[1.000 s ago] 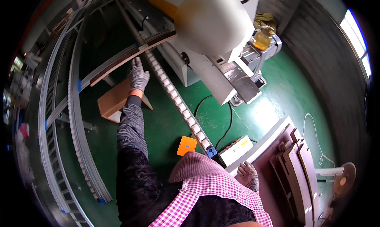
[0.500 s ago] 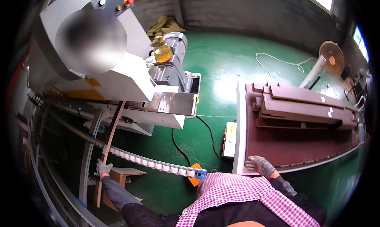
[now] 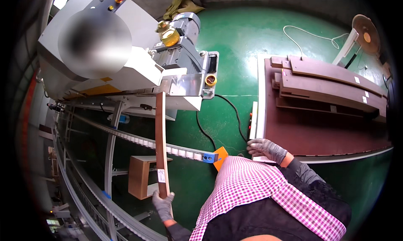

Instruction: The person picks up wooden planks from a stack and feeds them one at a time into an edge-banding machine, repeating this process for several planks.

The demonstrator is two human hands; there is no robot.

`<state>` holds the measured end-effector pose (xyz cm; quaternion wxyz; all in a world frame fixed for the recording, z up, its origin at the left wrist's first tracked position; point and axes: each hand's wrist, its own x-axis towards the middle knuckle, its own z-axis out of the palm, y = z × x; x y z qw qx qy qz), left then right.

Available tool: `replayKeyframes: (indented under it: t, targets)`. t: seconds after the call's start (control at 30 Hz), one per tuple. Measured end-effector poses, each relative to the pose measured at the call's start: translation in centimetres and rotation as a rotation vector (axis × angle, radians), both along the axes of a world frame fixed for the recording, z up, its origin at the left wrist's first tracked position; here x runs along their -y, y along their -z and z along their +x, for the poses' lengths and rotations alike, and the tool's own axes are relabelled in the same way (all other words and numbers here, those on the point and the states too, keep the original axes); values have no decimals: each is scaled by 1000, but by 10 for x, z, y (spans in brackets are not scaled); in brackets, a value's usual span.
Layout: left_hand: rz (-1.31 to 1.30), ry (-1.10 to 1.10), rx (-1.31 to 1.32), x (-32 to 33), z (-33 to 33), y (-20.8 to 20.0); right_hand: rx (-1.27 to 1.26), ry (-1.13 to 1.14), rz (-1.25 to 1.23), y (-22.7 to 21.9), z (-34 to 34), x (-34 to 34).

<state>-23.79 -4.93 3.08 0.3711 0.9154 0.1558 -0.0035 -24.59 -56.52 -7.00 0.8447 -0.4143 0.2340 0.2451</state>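
Since half a second ago the long brown wooden strip (image 3: pixel 160 144) has swung from a lean toward the left into a nearly upright line, its far end now reaching up to the outfeed of the grey machine (image 3: pixel 126 73), and the gloved right hand (image 3: pixel 265 149) has settled onto the near edge of the brown worktable (image 3: pixel 319 136). At the lower end of the strip, the gloved left hand (image 3: pixel 163 204) has its fingers (image 3: pixel 158 199) curled shut around the wood, gripping it just below a small white label stuck on the strip. Beyond those fingers the strip runs away from the person, crossing over the white toothed conveyor rail (image 3: pixel 168 147) that slants from upper left to a blue end cap (image 3: pixel 209 158). Left of the gripping fingers stands a small wooden box stool (image 3: pixel 138 176) on the green floor (image 3: pixel 235 43). Just beside the blue cap sits an orange tag (image 3: pixel 221 156). The right hand lies palm down with its fingers spread flat and loosely open on the table's pale front edge, holding nothing. Past those fingers, well apart on the far side of the table, lies a stack of curved dark brown wooden parts (image 3: pixel 331 79). A black cable (image 3: pixel 228 115) snakes over the floor between machine and table.
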Motion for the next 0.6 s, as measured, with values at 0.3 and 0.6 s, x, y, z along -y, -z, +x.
replayKeyframes:
  t: [0.3, 0.6]
  targets:
    - [303, 608, 270, 170, 13, -70, 709, -424, -382, -91, -24, 9]
    - [346, 1490, 333, 420, 44, -53, 230, 858, 197, -39, -109, 117]
